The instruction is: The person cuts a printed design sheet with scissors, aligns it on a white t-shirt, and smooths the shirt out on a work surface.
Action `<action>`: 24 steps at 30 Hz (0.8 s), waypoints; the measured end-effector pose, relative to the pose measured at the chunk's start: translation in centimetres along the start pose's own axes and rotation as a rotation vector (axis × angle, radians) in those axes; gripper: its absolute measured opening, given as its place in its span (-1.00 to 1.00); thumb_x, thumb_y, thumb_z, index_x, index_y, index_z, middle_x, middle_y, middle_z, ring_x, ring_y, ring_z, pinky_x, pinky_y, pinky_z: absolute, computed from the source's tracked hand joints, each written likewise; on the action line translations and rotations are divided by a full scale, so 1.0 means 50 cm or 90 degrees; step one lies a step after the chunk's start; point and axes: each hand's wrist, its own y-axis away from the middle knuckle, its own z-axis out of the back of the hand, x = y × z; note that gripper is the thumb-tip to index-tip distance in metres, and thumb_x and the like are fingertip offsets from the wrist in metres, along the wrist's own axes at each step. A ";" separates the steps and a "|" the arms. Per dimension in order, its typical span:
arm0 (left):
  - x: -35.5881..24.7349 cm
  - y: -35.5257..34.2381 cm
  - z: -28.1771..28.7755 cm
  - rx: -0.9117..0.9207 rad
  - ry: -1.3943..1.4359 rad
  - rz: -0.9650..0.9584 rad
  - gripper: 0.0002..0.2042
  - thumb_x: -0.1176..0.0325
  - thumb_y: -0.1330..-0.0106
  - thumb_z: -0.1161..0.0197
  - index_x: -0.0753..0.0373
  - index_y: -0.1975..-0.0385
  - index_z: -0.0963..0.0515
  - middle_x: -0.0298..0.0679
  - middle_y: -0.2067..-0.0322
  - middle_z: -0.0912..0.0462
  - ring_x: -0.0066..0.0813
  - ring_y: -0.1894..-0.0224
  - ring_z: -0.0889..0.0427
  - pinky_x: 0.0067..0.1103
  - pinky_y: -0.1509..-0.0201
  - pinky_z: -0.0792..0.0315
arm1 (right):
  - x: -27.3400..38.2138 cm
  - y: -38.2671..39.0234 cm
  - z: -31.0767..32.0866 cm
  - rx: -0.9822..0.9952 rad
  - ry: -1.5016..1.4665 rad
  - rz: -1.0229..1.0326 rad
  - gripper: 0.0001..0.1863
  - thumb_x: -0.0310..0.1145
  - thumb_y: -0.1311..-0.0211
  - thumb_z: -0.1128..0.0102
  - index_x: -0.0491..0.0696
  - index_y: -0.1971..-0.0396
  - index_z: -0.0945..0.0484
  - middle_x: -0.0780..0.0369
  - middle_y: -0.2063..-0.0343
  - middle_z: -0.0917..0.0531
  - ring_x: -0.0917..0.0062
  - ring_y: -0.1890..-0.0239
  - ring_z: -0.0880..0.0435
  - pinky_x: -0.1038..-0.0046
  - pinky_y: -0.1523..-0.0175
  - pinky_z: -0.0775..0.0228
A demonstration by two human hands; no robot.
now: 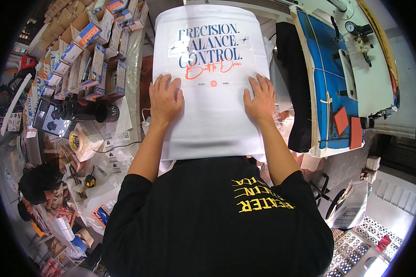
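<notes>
A white T-shirt (210, 124) is stretched over a flat board in front of me. Across its upper part lies a clear transfer film (211, 53) with dark blue and red-orange lettering. My left hand (166, 98) rests on the cloth near the film's lower left corner, fingers spread. On the opposite side, my right hand (260, 98) lies on the fabric near the lower right corner, its fingers also stretched out. Neither hand holds anything. The board itself is hidden by the shirt.
To the right stands a machine with a blue panel (312, 60), a pressure gauge (351, 27) and a dark cloth (289, 87). Open cardboard boxes (94, 64), a black tumbler (85, 111), a tape roll (81, 141) and a tablet (51, 119) crowd the left table. Another person (37, 184) is at lower left.
</notes>
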 end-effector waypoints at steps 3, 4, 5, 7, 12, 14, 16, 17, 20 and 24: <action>-0.002 0.001 0.002 0.001 0.000 -0.001 -0.63 0.29 -0.21 -0.21 0.14 -0.03 -0.57 -0.06 -0.17 -0.44 0.01 -0.33 -0.29 0.07 -0.38 -0.10 | 0.001 0.001 0.001 0.000 0.001 -0.002 -0.48 -0.13 -0.29 -0.09 0.11 -0.24 -0.46 0.23 -0.37 -0.30 0.24 -0.45 -0.12 0.06 -0.44 -0.02; -0.002 0.000 0.000 0.001 0.000 -0.001 -0.64 0.29 -0.21 -0.21 0.14 -0.03 -0.57 -0.06 -0.17 -0.44 0.00 -0.33 -0.29 0.07 -0.38 -0.10 | 0.000 0.000 0.002 -0.002 0.003 -0.003 -0.49 -0.12 -0.29 -0.09 0.11 -0.24 -0.46 0.23 -0.37 -0.31 0.24 -0.45 -0.12 0.06 -0.44 -0.02; 0.000 0.000 -0.003 0.001 0.000 -0.001 -0.64 0.29 -0.21 -0.21 0.14 -0.03 -0.57 -0.06 -0.18 -0.44 0.00 -0.33 -0.29 0.06 -0.38 -0.10 | -0.001 0.000 0.000 -0.006 0.004 0.001 -0.49 -0.12 -0.29 -0.09 0.11 -0.24 -0.46 0.24 -0.37 -0.31 0.24 -0.45 -0.12 0.06 -0.43 -0.03; 0.000 0.000 -0.003 0.002 -0.001 0.000 -0.64 0.29 -0.21 -0.20 0.14 -0.02 -0.57 -0.06 -0.18 -0.43 0.00 -0.33 -0.28 0.06 -0.39 -0.09 | -0.002 0.003 -0.002 -0.015 0.007 0.007 -0.49 -0.12 -0.30 -0.09 0.11 -0.24 -0.46 0.24 -0.37 -0.31 0.24 -0.44 -0.12 0.05 -0.43 -0.03; -0.005 0.001 0.002 -0.013 -0.016 -0.002 -0.64 0.33 -0.17 -0.22 0.16 0.00 -0.58 -0.07 -0.15 -0.46 -0.01 -0.31 -0.32 -0.12 -0.37 -0.13 | -0.003 0.003 -0.001 -0.010 -0.002 0.006 -0.48 -0.11 -0.29 -0.09 0.12 -0.25 -0.45 0.24 -0.37 -0.31 0.23 -0.45 -0.12 0.03 -0.42 -0.03; -0.002 -0.001 -0.001 -0.026 0.005 -0.004 -0.65 0.34 -0.17 -0.22 0.16 0.01 -0.58 -0.09 -0.12 -0.47 -0.02 -0.27 -0.35 -0.13 -0.34 -0.15 | -0.008 0.003 -0.010 -0.023 -0.010 0.009 -0.50 -0.12 -0.27 -0.12 0.13 -0.22 -0.48 0.25 -0.35 -0.33 0.23 -0.44 -0.13 0.01 -0.41 -0.04; 0.002 -0.009 -0.001 -0.006 0.020 0.017 -0.66 0.32 -0.17 -0.22 0.16 0.03 -0.59 -0.09 -0.09 -0.48 -0.04 -0.25 -0.35 -0.07 -0.36 -0.12 | -0.008 -0.005 -0.015 -0.044 -0.020 0.010 -0.53 -0.14 -0.24 -0.16 0.12 -0.15 -0.53 0.25 -0.31 -0.37 0.23 -0.41 -0.17 -0.01 -0.38 -0.07; 0.003 -0.017 -0.001 0.021 0.025 0.039 -0.67 0.31 -0.17 -0.23 0.16 0.04 -0.59 -0.09 -0.07 -0.49 -0.06 -0.26 -0.34 -0.02 -0.38 -0.08 | -0.008 -0.017 -0.012 -0.026 -0.032 0.001 -0.57 -0.15 -0.21 -0.18 0.11 -0.09 -0.57 0.25 -0.29 -0.39 0.24 -0.38 -0.20 -0.01 -0.36 -0.07; 0.025 -0.067 -0.003 0.076 0.073 0.121 -0.70 0.28 -0.16 -0.27 0.17 0.11 -0.61 -0.09 0.05 -0.52 -0.09 -0.19 -0.39 -0.06 -0.39 -0.11 | -0.053 -0.069 -0.017 -0.088 -0.111 -0.028 -0.74 -0.19 -0.08 -0.28 0.02 0.26 -0.67 0.22 -0.02 -0.57 0.23 -0.14 -0.43 0.08 -0.23 -0.22; 0.172 -0.123 -0.059 -0.103 0.250 0.283 -0.71 0.15 -0.31 -0.20 0.16 0.11 -0.66 -0.12 0.02 -0.60 -0.15 -0.15 -0.49 -0.27 -0.32 -0.26 | -0.169 -0.167 -0.059 -0.096 -0.349 -0.322 -0.69 -0.10 -0.24 -0.19 -0.06 0.39 -0.66 0.11 0.12 -0.67 0.28 -0.01 -0.59 0.23 -0.05 -0.39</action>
